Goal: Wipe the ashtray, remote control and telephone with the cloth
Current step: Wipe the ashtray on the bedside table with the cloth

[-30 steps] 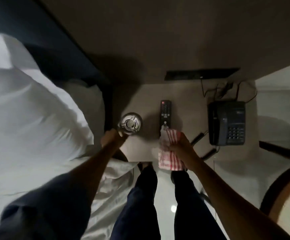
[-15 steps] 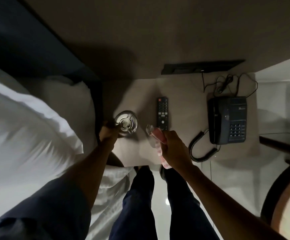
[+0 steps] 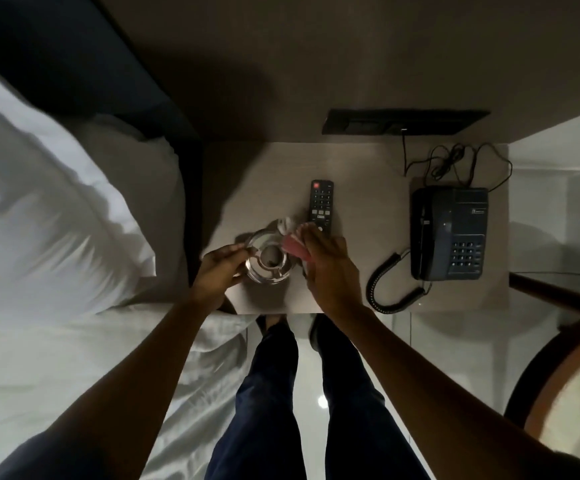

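right hand moved cloth onto ashtray — fingers clamped; left hand fingers grip rim.

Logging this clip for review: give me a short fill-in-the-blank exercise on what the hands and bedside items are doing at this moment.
1. The left hand steadies the glass ____.
2. The right hand presses the ____ against the ashtray.
3. The remote control lies between the ashtray and the ____.
4. The telephone has its handset ____ the cradle.

Missing words: ashtray; cloth; telephone; on

1 ashtray, 1 remote, 1 phone, 1 cloth, 2 hands.
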{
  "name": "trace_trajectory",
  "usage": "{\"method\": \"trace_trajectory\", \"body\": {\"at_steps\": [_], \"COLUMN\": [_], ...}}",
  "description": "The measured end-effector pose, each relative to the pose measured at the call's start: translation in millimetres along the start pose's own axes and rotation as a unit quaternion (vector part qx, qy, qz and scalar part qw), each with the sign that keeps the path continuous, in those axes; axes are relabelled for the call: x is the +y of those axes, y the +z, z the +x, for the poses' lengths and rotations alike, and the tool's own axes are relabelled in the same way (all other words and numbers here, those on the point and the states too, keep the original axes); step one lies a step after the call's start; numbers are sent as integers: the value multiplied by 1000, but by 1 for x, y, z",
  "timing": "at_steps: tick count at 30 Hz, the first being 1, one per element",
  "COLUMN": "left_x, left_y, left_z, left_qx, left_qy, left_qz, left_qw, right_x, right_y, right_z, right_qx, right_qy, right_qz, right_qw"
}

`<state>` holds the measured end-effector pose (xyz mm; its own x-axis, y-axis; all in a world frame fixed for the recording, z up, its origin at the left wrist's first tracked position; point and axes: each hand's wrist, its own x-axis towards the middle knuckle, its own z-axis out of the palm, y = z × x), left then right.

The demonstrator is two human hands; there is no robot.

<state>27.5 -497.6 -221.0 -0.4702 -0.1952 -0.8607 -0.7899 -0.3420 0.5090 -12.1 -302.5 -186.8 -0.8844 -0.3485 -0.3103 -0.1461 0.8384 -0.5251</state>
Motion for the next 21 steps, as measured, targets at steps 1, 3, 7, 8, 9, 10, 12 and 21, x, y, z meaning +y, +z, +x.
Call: {"method": "trace_trajectory", "body": {"at_steps": [1, 3, 7, 8, 9, 10, 12, 21], "left_x": [-2, -8, -16, -17, -19, -22, -28, -20], "left_y": [2, 6, 13, 14, 14, 14, 14, 20], "left_z": [-5, -12, -17, -18, -19, -21, -24, -23], "left_qx": [-12, -18, 56, 67, 68, 59, 28, 49], "left_qy": [1, 4, -13, -20, -24, -26, -25, -1], "left_qz": [-12, -35, -116, -127, -130, -123, -88, -73], "left_qw": [1000, 999, 992, 989, 989, 990, 995, 996], "right_x": [-3, -6, -5, -4, -2, 0, 6, 9], "right_y": [3, 7, 11, 11, 11, 10, 4, -7], "right_z": [0, -5, -36, -44, -49, -51, -43, -35], "right_qx": [-5, -30, -51, -52, -51, -50, -49, -58], "right_qy": [-19, -46, -96, -92, -86, -79, -58, -133], "right_qz": [-6, -25, -31, -23, -15, -8, 2, -68], "right_qw": [1000, 998, 994, 994, 995, 996, 997, 987]}}
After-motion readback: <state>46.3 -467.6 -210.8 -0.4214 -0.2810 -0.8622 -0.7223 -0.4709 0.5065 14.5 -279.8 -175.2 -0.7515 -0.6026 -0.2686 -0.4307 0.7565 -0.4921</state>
